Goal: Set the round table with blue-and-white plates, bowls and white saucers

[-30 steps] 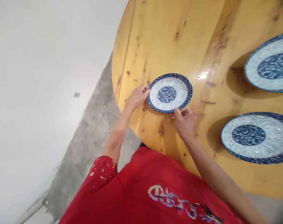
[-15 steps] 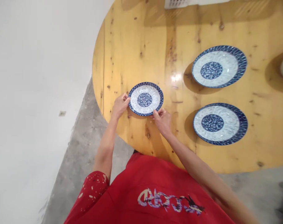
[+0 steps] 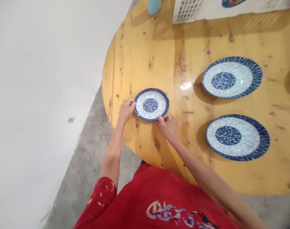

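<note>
Small plate (image 3: 151, 104) lies on the wooden table (image 3: 159, 47), left hand (image 3: 126, 109) pinching its left rim, right hand (image 3: 168, 124) pinching its near rim; two large plates (image 3: 232, 77) sit right.

Your desk (image 3: 159, 47) is knotty yellow wood under a glossy varnish; a bright glare sits on it beside the small plate (image 3: 152, 104). That plate is glazed ceramic, smooth and shiny, printed blue on white. The two larger plates (image 3: 232, 77) (image 3: 237, 137) show the same glazed finish, with small highlights. Your shirt (image 3: 159, 200) is red matt cloth with a printed motif. The floor (image 3: 87, 165) is rough grey concrete. The wall (image 3: 39, 79) is matt white.
</note>
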The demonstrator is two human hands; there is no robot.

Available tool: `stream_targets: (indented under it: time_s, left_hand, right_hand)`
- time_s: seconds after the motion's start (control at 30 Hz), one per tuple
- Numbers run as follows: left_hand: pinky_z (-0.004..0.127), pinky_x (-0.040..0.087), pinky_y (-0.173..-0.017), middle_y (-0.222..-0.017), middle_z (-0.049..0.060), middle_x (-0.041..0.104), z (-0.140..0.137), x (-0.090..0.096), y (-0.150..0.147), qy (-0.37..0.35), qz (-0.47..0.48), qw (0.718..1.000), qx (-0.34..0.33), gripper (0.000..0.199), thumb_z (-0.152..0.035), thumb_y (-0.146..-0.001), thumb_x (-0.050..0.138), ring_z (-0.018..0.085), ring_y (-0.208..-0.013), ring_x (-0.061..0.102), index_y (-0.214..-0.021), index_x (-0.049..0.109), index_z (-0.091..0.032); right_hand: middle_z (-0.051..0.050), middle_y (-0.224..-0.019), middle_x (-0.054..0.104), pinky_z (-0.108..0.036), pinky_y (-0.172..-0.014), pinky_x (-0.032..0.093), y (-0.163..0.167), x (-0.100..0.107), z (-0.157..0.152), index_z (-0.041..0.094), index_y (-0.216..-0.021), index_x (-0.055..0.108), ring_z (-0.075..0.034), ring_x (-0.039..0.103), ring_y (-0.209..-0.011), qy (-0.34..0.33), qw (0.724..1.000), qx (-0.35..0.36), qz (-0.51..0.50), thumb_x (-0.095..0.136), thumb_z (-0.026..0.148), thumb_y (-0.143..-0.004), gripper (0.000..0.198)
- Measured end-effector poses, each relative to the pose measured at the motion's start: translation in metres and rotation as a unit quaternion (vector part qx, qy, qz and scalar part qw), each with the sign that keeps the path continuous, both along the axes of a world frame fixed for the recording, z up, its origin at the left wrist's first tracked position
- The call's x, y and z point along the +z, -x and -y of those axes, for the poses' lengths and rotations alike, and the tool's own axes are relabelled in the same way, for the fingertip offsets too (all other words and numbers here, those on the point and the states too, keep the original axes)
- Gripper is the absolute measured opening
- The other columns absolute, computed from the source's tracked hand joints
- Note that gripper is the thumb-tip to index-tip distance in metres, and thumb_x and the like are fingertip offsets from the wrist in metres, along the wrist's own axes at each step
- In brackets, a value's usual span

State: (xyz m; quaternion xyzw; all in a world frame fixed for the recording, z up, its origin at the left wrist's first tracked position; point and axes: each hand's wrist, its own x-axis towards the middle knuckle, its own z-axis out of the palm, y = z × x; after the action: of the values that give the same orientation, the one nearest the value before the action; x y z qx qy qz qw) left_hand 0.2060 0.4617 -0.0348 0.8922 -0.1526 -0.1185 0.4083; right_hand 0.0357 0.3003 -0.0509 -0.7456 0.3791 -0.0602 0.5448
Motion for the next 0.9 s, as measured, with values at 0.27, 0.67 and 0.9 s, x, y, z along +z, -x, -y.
stream_targets:
  time_s: [0.27,0.67,0.9]
  left_hand:
    - [0.023,0.035,-0.06,-0.061,-0.005,0.052,-0.002,0.001,0.004,-0.001,-0.011,1.0,0.018,0.021,-0.03,-0.086,0.057,0.011,-0.059,0.049,-0.069,0.05,-0.021]
    - [0.022,0.046,-0.06,-0.068,-0.002,0.061,-0.055,0.007,0.048,0.058,-0.042,0.987,0.146,0.022,-0.039,-0.091,0.048,0.011,-0.059,0.059,-0.079,0.054,-0.021]
    - [0.024,0.05,-0.065,-0.07,-0.001,0.063,-0.094,0.015,0.127,0.021,-0.015,0.964,0.264,0.019,-0.036,-0.087,0.046,0.013,-0.062,0.061,-0.076,0.054,-0.023]
  right_hand:
    - [-0.005,-0.064,0.066,-0.034,-0.06,0.049,0.004,-0.001,0.001,0.024,-0.072,0.049,-0.022,0.065,-0.06,-0.044,0.999,0.01,0.012,0.056,0.067,-0.082,0.044]
    - [-0.006,-0.073,0.068,-0.036,-0.061,0.052,0.094,0.012,-0.007,0.025,-0.073,0.05,-0.023,0.069,-0.064,-0.102,0.993,0.066,0.007,0.05,0.063,-0.086,0.04]
    - [-0.004,-0.069,0.066,-0.033,-0.065,0.048,0.126,0.01,-0.011,0.025,-0.073,0.054,-0.021,0.065,-0.064,-0.094,0.984,0.152,0.009,0.047,0.05,-0.087,0.03]
